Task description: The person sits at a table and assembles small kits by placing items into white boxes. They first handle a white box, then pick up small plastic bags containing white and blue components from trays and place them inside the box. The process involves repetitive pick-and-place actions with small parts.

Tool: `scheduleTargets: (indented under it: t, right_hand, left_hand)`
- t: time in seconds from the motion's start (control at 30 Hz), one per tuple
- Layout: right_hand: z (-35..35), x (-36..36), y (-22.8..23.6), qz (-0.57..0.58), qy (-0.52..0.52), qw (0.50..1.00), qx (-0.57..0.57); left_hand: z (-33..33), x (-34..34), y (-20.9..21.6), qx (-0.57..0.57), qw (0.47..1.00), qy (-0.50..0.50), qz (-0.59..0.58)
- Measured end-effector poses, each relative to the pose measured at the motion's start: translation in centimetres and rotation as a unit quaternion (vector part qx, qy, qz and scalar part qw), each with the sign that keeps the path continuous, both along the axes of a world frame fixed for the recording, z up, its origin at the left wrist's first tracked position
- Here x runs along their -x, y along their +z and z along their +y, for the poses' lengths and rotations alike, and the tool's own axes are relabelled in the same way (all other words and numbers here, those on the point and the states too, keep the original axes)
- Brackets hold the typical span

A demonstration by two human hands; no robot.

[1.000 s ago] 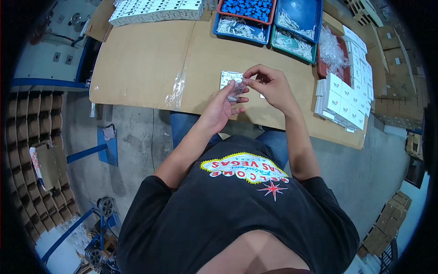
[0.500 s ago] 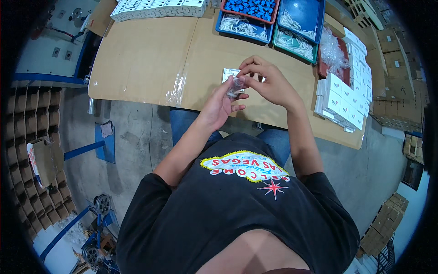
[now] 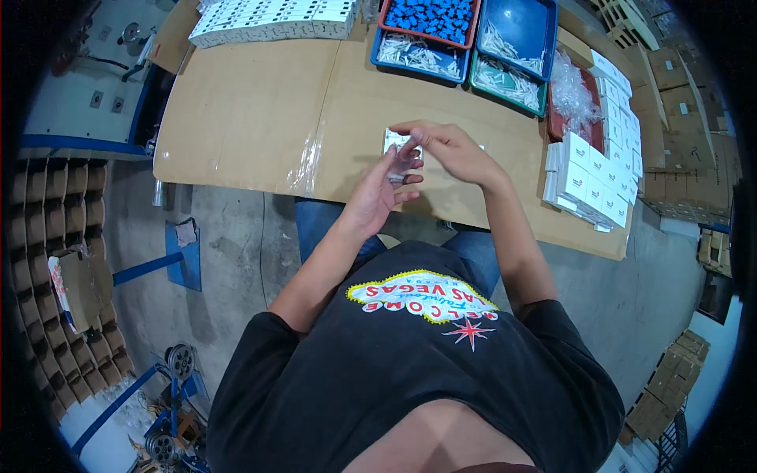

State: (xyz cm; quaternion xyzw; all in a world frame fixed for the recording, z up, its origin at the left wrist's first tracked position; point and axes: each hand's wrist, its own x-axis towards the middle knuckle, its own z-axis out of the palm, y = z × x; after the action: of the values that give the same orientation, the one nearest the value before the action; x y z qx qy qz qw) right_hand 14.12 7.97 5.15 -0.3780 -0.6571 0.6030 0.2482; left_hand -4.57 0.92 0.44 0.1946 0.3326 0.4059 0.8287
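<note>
Above the table's near edge, my left hand (image 3: 369,199) pinches a small clear plastic bag (image 3: 402,168) between thumb and fingers. My right hand (image 3: 461,156) is just to its right, fingers apart and bent over the top of the bag. One right fingertip touches or reaches into the bag's upper end; which of the two I cannot tell. Beneath the hands a small white box (image 3: 391,139) lies on the cardboard-covered table (image 3: 244,118), partly hidden by the fingers. Whether the bag has anything inside is unclear.
At the far side stand a red tray of blue pieces (image 3: 430,17) and blue and green trays of white pieces (image 3: 505,85). Further right are a red tray of clear bags (image 3: 574,96) and stacked white boxes (image 3: 595,175). A row of white boxes (image 3: 276,20) lies far left.
My right hand has shifted slightly left and down, its fingers straighter and more spread over the bag. My left hand keeps its hold and has dropped slightly.
</note>
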Motion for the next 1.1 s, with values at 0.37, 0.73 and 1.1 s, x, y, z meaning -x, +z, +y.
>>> scheduleTargets:
  t: [0.37, 0.73, 1.1]
  right_hand:
    - [17.3, -5.4, -12.6, -0.328, -0.287, 0.858, -0.272]
    - [22.1, -3.1, -16.6, -0.419, -0.277, 0.781, -0.371]
    - [20.4, -5.5, -12.9, -0.168, -0.399, 0.842, -0.323]
  left_hand:
    - [0.0, 0.2, -1.0, 0.045, 0.998, 0.008, 0.032]
    - [0.1, 2.8, -0.3, 0.085, 0.995, 0.035, -0.037]
    - [3.0, 2.3, 0.4, 0.079, 0.992, 0.049, -0.081]
